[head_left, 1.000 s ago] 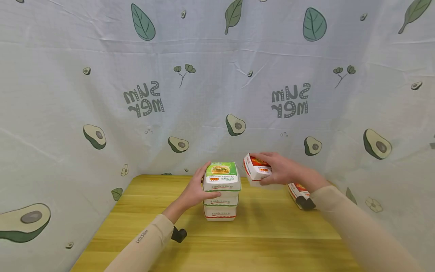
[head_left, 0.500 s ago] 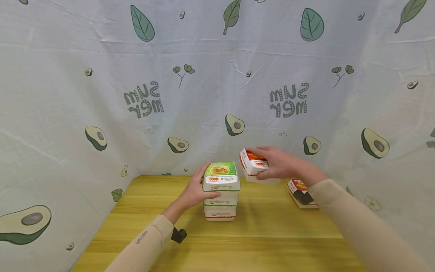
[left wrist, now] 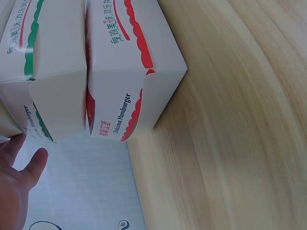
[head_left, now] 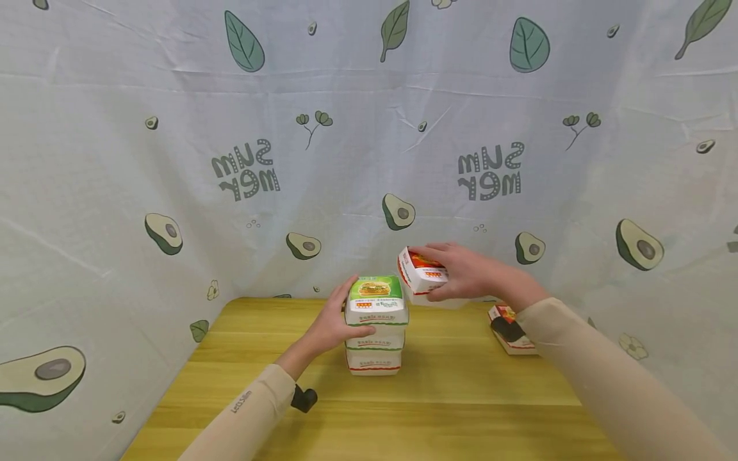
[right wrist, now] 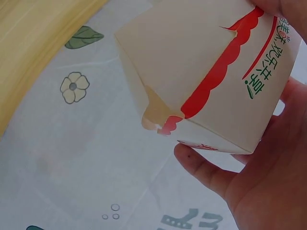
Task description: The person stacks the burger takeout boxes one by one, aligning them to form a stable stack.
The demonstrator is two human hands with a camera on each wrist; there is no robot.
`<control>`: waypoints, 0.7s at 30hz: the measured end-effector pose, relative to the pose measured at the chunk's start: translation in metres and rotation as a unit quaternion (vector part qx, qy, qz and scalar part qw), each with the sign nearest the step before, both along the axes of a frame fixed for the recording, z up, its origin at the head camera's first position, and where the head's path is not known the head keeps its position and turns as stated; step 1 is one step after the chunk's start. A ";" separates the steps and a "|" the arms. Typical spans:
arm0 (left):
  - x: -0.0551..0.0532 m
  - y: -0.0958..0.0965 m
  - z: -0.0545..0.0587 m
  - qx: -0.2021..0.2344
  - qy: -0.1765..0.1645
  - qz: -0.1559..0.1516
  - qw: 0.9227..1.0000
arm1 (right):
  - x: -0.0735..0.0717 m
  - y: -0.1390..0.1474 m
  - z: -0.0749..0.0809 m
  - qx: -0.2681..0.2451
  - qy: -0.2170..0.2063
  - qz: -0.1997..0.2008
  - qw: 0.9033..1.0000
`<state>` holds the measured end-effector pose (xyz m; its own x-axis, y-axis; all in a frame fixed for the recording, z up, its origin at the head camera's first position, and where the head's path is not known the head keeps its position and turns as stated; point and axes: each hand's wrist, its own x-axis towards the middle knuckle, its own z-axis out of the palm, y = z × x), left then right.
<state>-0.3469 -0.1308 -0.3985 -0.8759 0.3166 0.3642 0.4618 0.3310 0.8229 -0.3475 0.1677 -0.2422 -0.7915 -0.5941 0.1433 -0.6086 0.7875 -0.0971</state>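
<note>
Three white burger boxes stand stacked on the table. The top box [head_left: 376, 299] has a green lid with a burger picture, the middle box [head_left: 377, 338] a green trim, and the bottom box [left wrist: 120, 62] a red trim. My left hand [head_left: 334, 320] grips the top box from its left, thumb across the front and fingers at the far side. Just right of the stack and above the table, my right hand [head_left: 468, 272] holds a red-topped burger box [head_left: 425, 276], which is tilted. In the right wrist view its torn lower corner [right wrist: 156, 112] shows.
Another red-topped burger box [head_left: 516, 346] lies on the wooden table [head_left: 438, 410] at the right, partly behind the right wrist's black camera [head_left: 507, 330]. A hanging cloth [head_left: 346, 160] with avocado prints closes off the back and sides.
My right hand has lifted the red-topped box a little and carried it left, closer to the stack. The left hand and the stack have stayed in place.
</note>
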 end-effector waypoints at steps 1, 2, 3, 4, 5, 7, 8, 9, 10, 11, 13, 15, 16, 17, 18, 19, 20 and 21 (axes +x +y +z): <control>0.000 0.000 0.000 -0.002 0.000 0.000 1.000 | 0.000 -0.002 0.001 0.000 -0.003 -0.003 1.000; 0.000 0.000 0.000 -0.003 -0.001 0.001 1.000 | 0.001 -0.003 0.001 0.002 -0.002 -0.002 1.000; 0.000 0.000 -0.001 -0.005 -0.001 0.002 1.000 | 0.001 -0.005 0.002 0.004 -0.002 -0.001 1.000; 0.000 0.000 -0.001 -0.006 -0.001 0.002 1.000 | 0.002 -0.006 0.002 0.005 -0.002 0.000 1.000; -0.001 0.000 -0.001 -0.007 -0.001 0.003 1.000 | 0.002 -0.008 0.003 0.007 -0.002 0.002 1.000; -0.001 0.000 -0.001 -0.006 -0.001 0.004 1.000 | 0.003 -0.011 0.004 0.010 0.000 0.008 1.000; -0.001 0.000 -0.002 -0.006 0.000 0.003 1.000 | 0.004 -0.012 0.005 0.010 0.000 0.011 1.000; -0.001 0.000 -0.002 -0.006 0.002 0.003 1.000 | 0.005 -0.013 0.006 0.010 -0.001 0.014 1.000; -0.001 0.000 -0.002 -0.006 0.003 0.003 1.000 | 0.005 -0.015 0.006 0.010 -0.001 0.016 1.000; -0.001 0.000 -0.002 -0.005 0.003 0.002 1.000 | 0.006 -0.016 0.007 0.009 -0.002 0.018 1.000; 0.000 0.000 -0.002 -0.004 0.003 0.001 1.000 | 0.008 -0.019 0.009 0.007 -0.002 0.023 1.000; 0.000 0.000 -0.001 -0.004 0.000 0.001 1.000 | 0.008 -0.022 0.010 0.008 0.000 0.027 1.000; 0.001 0.000 -0.001 -0.003 -0.002 0.000 1.000 | 0.008 -0.023 0.010 0.009 0.002 0.029 1.000; 0.001 0.000 -0.001 -0.002 -0.002 0.000 1.000 | 0.008 -0.024 0.011 0.009 0.005 0.031 0.999; 0.001 0.000 -0.001 -0.002 -0.002 0.000 1.000 | 0.008 -0.026 0.011 0.010 0.009 0.035 0.999; 0.002 -0.001 0.000 -0.002 -0.003 -0.001 1.000 | 0.008 -0.028 0.012 0.010 0.010 0.037 0.999; 0.002 -0.001 0.000 -0.001 -0.003 -0.001 1.000 | 0.008 -0.030 0.012 0.011 0.012 0.041 0.999; 0.003 -0.001 0.000 0.000 -0.004 -0.002 1.000 | 0.008 -0.032 0.013 0.011 0.011 0.045 0.999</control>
<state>-0.3444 -0.1319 -0.3987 -0.8772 0.3201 0.3579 0.4571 0.3284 0.8266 -0.3394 0.1358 -0.2296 -0.7319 -0.6655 0.1462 -0.6784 0.7317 -0.0653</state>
